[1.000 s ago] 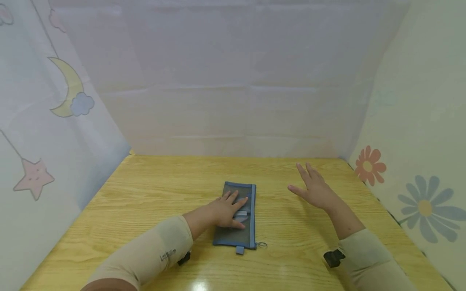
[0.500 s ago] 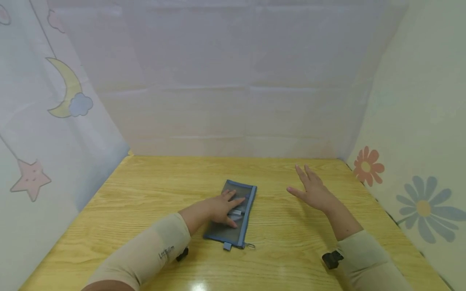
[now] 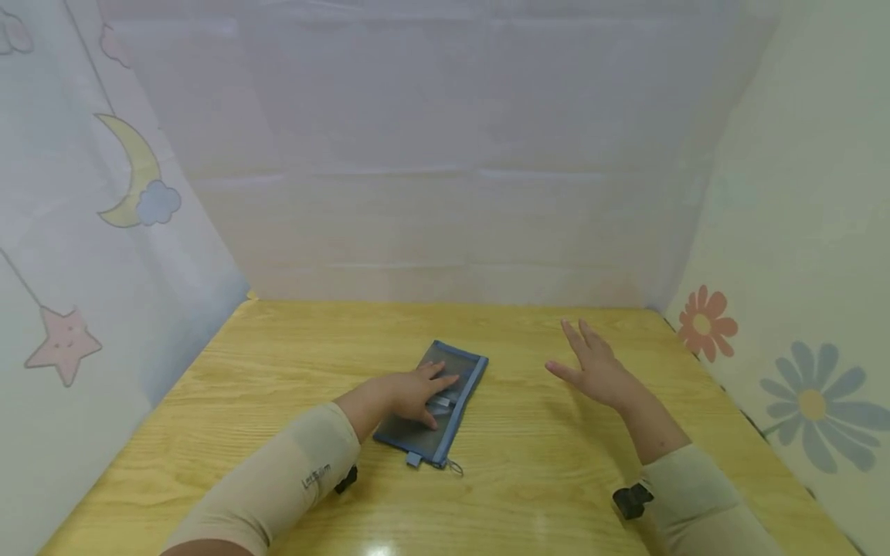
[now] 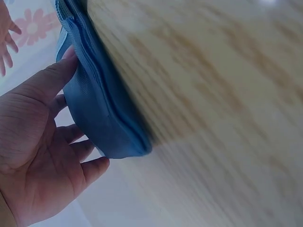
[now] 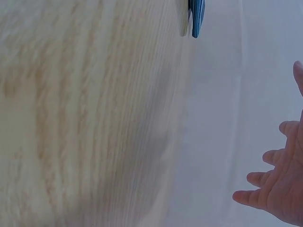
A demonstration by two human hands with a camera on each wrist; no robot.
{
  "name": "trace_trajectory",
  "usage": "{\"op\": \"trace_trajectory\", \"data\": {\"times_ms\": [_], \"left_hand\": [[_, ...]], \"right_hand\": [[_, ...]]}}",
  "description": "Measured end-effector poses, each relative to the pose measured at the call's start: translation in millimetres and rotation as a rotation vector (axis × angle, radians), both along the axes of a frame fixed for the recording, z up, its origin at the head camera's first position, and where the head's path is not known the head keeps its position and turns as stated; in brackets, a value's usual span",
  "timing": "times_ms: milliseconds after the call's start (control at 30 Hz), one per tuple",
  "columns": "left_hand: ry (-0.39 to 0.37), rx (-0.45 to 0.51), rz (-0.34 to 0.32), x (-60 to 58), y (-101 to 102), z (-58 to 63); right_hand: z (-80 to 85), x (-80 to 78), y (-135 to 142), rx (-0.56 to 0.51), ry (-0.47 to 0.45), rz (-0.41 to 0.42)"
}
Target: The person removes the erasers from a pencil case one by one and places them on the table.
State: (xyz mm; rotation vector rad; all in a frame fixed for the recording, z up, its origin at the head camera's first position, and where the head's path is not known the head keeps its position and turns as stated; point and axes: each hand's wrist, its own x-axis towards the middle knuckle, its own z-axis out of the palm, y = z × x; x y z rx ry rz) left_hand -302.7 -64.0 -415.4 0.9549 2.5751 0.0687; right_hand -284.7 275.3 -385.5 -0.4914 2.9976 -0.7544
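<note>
A blue-edged mesh zip pouch (image 3: 461, 364) lies slantwise on the table, its ring-shaped zipper pull and small fabric tab at the near end. My left hand (image 3: 409, 394) rests on its upper face with fingers spread. In the left wrist view, the thumb touches the side of the pouch (image 4: 102, 113), and the other fingers extend along it. A pale strip shows on the pouch beside the fingers, while the hand covers part of the mesh. Apart from the pouch, my right hand (image 3: 596, 374) hovers over the table's right side, fingers spread and holding nothing.
The wood-grain table (image 3: 299, 347) meets a pale sheet (image 3: 445, 193) at the back. Printed side walls stand left and right, with a moon (image 3: 135, 170) on one and flowers on the other. Black wrist cameras (image 3: 631, 500) sit under the sleeved forearms.
The pouch has turned clockwise under my left hand, its near end swinging left from nearly straight to slanted. The left hand has shifted slightly left with it; the right hand has hardly moved.
</note>
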Motion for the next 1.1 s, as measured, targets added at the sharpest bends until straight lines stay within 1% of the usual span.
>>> {"op": "trace_trajectory", "data": {"times_ms": [200,333,500,800,967,1100], "left_hand": [[-0.006,0.005,0.001,-2.1,0,-1.7],[0.000,0.017,0.012,-4.2,-1,-0.8],[0.012,0.021,0.040,-7.4,-8,-0.8],[-0.024,0.014,0.104,-11.8,-10,-4.5],[-0.015,0.015,0.095,-10.7,-7,-6.7],[-0.014,0.014,0.092,-8.5,-5,-5.0]], "right_hand": [[3.7,2.0,-3,-0.004,-0.005,0.008],[5.0,1.8,-4,-0.033,-0.016,0.014],[3.1,-0.2,-10,-0.074,-0.022,0.030],[0.8,-1.4,-18,-0.083,-0.042,0.018],[0.3,-3.2,-25,-0.105,-0.038,0.027],[-1.2,-4.1,-30,-0.116,-0.040,0.033]]}}
